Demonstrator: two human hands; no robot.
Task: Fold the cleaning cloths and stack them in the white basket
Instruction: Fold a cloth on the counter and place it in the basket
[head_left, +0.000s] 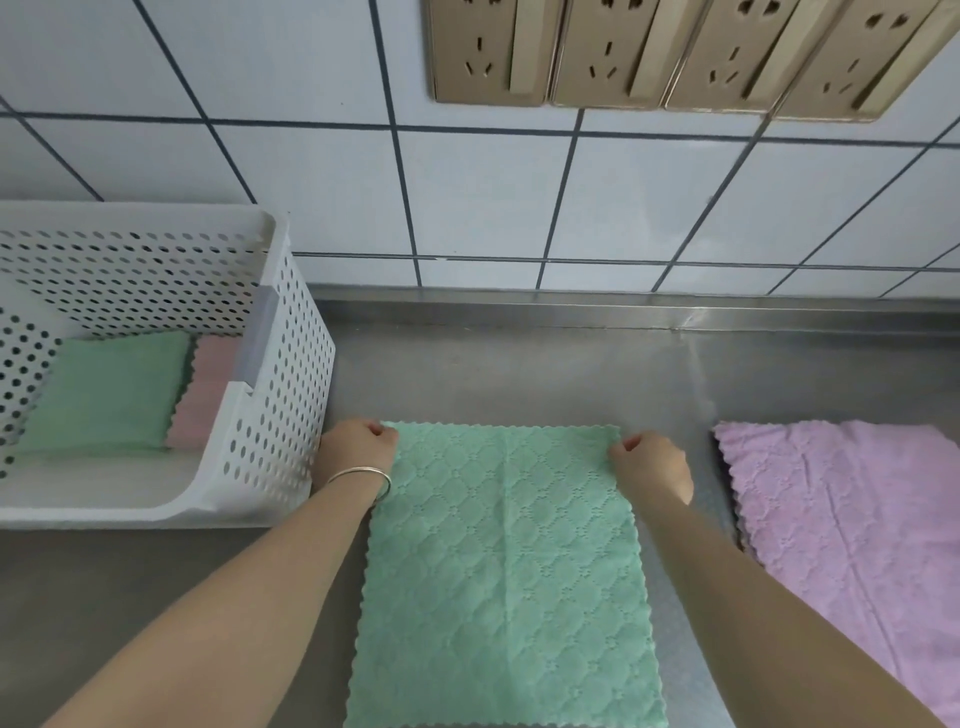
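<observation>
steel counter, tiled wall, gold sockets

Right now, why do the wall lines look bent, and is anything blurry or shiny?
Head view: the wide-angle lens fans the tile grout lines outward; soft glare streaks the steel counter; the green cloth and both hands look sharp; the white basket is slightly soft.

quilted matt green cloth, dull brushed steel counter, perforated white plastic basket

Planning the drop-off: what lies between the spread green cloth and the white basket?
Head view: only the left hand, pinching the green cloth corner beside the white basket.
</observation>
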